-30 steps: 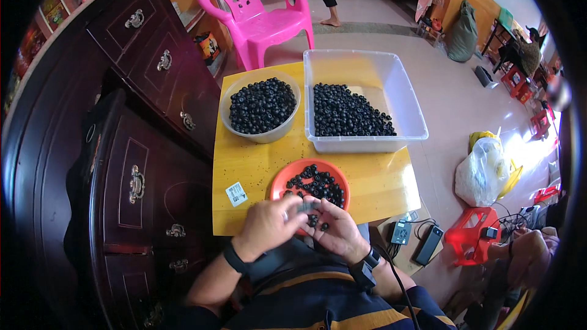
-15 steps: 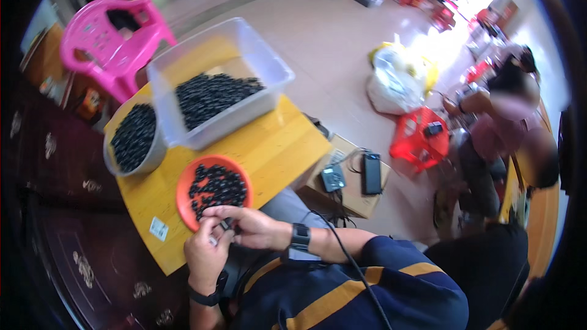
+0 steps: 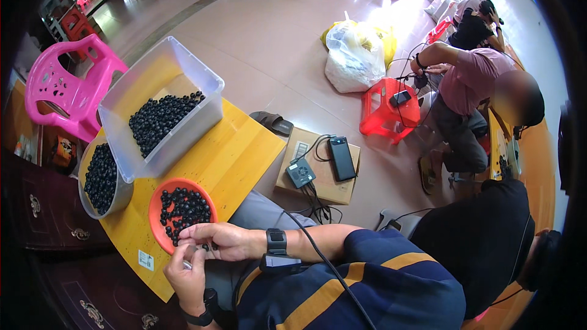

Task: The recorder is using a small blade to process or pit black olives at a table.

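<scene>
Just over the near rim of an orange bowl (image 3: 208, 196), my two hands meet fingertip to fingertip. Small black round pieces (image 3: 186, 205) lie in that bowl. My right hand (image 3: 229, 241) is curled, with a few of the same black pieces showing under its fingers. My left hand (image 3: 185, 278) pinches at the right fingertips; a small pale, shiny bit shows by its thumb, too small to name. Beyond the bowl, a clear plastic bin (image 3: 211, 110) and a round pale tub (image 3: 124, 192) hold many more black pieces.
All containers stand on a yellow wooden table (image 3: 251, 146). A pink chair (image 3: 79, 79) is at the left. Right of the table, a cardboard box (image 3: 333, 190) carries a black power bank (image 3: 342, 157) and a grey device (image 3: 301, 173) with cables. A co-worker (image 3: 471, 82) bends beside a red stool (image 3: 391, 107).
The whole view has shifted, so the table and bowl appear further left. My hands remain together at the bowl's near rim, with small finger movements. The black pieces look sharper now.
</scene>
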The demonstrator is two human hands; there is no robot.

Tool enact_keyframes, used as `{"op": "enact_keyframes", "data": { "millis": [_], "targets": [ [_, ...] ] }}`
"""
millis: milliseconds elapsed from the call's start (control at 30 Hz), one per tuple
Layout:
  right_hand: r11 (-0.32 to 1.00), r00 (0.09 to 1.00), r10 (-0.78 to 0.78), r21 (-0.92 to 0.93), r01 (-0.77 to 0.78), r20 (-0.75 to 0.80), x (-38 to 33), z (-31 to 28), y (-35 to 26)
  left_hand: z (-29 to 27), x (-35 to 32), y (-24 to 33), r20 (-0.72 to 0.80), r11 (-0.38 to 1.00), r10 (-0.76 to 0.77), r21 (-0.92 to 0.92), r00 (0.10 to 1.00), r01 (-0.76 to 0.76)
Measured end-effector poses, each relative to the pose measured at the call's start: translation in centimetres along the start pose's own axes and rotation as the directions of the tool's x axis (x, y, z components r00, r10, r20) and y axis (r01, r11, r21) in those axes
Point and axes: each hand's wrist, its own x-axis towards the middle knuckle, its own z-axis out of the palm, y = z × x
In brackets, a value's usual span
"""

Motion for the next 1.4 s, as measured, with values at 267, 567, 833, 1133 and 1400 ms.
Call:
{"op": "enact_keyframes", "data": {
  "millis": [267, 567, 833, 1133, 1400],
  "targets": [
    [0.987, 0.994, 0.096, -0.132, -0.088, 0.052, -0.5, -0.7, -0.5, -0.2, 0.5, 0.6, 0.007, 0.998, 0.004, 0.057, 1.000, -0.004],
    [0.985, 0.994, 0.069, -0.162, -0.054, 0.086, -0.3, 0.4, 0.2, -1.1, -0.9, -0.7, -0.018, 0.997, -0.068, -0.025, 0.998, 0.068],
    [0.982, 0.982, 0.127, -0.160, -0.104, 0.137, 0.0, -0.5, 1.5, -1.4, -2.3, -1.4, -0.031, 0.953, -0.143, -0.274, 0.989, 0.130],
    [0.952, 0.976, 0.182, -0.269, -0.144, 0.123, 0.7, 0.0, 0.1, -1.1, -2.5, -3.3, -0.025, 0.876, -0.130, -0.472, 0.991, 0.103],
    [0.965, 0.984, 0.147, -0.232, -0.121, 0.102, 0.0, 1.5, 1.7, -2.2, -3.4, -1.5, -0.112, 0.925, -0.120, -0.373, 0.986, 0.070]
  ]
}}
